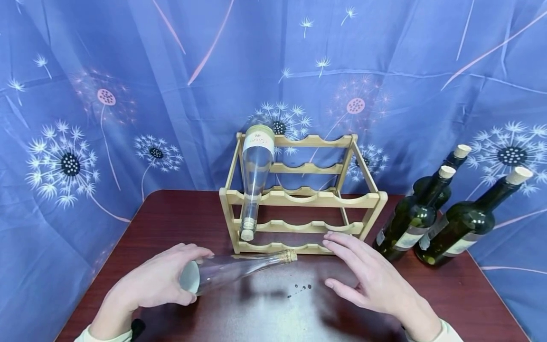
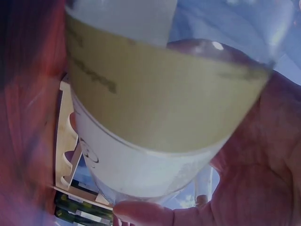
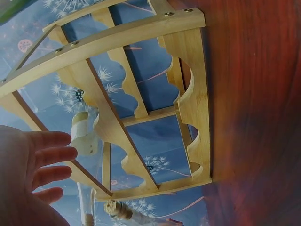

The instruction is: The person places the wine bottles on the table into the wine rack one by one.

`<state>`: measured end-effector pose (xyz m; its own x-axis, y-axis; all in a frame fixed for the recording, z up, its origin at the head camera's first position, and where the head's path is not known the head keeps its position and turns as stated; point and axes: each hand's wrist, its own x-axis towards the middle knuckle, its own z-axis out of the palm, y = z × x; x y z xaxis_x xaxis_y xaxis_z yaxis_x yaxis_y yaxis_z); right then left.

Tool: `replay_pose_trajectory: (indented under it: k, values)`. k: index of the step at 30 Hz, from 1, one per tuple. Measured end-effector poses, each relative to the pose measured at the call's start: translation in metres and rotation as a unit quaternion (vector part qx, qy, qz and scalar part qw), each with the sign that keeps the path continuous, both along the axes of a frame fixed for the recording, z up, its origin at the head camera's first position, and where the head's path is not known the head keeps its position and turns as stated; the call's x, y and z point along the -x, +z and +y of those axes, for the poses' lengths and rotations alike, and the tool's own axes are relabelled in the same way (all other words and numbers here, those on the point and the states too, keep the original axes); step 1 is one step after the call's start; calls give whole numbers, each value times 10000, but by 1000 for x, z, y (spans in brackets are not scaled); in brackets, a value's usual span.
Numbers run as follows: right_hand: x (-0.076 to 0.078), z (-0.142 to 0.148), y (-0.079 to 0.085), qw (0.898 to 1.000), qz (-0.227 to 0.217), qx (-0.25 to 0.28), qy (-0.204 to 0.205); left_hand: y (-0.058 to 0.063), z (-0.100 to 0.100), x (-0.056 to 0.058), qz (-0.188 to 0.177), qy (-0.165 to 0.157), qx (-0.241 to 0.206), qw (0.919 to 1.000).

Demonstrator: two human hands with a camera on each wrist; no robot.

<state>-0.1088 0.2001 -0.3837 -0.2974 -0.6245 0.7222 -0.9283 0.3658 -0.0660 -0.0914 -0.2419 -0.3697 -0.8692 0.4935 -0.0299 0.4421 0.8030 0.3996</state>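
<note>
My left hand grips a clear, corked glass bottle near its base, with thumb and fingers on either side. The bottle lies nearly level over the table, its cork pointing right. In the left wrist view its label fills much of the picture. My right hand holds nothing, fingers extended, in front of the right end of a wooden wine rack. On the rack's top level, at the left, rests another clear bottle, cork toward me. The right wrist view shows my right hand beside the rack.
Three dark green corked bottles stand at the table's right, one of them nearest the edge. Several small dark specks lie on the red-brown table between the hands. A blue dandelion-print curtain hangs behind.
</note>
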Motion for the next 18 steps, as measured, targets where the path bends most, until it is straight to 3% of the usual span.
replay_pose_trajectory:
  k: [18]
  values:
    - [-6, -11, 7, 9983, 568, -134, 43, 7, 38, 8, 247, -316, 205, 9990]
